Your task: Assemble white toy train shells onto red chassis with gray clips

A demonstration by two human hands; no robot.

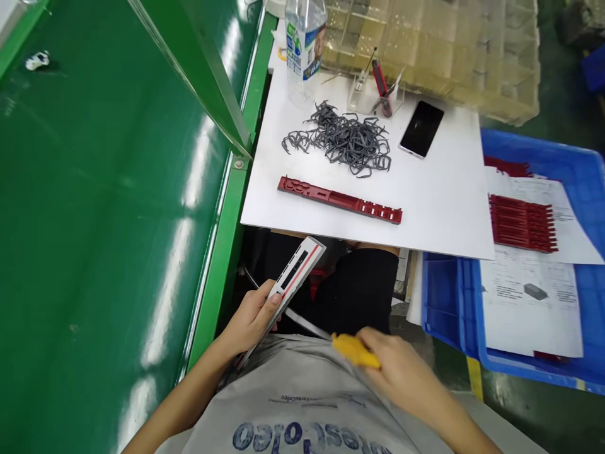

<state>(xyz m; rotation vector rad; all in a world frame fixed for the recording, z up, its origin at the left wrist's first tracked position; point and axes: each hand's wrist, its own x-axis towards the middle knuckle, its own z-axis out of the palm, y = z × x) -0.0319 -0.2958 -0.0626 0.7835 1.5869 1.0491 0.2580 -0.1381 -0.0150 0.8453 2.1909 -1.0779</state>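
Note:
My left hand [255,313] is closed on a long white bar [297,268] with a red stripe and dark slots, tilted above my lap. In my right hand [390,362], over the grey shirt, is a yellow-handled tool [355,350], blurred. A pale strip runs from the tool toward the bar; I cannot tell whether it is a blade. Beyond both hands, a dark red slotted part [340,200] lies near the front edge of the white board [439,208]. Behind that part sits a pile of grey curved pieces [354,139].
On the board stand a plastic bottle [305,50] and a small clear holder with tools [377,94], beside a phone [421,128]. A compartment tray [435,50] is behind. Blue bins [447,296] hold papers and red parts [522,224] at right. A green post [203,69] rises at left.

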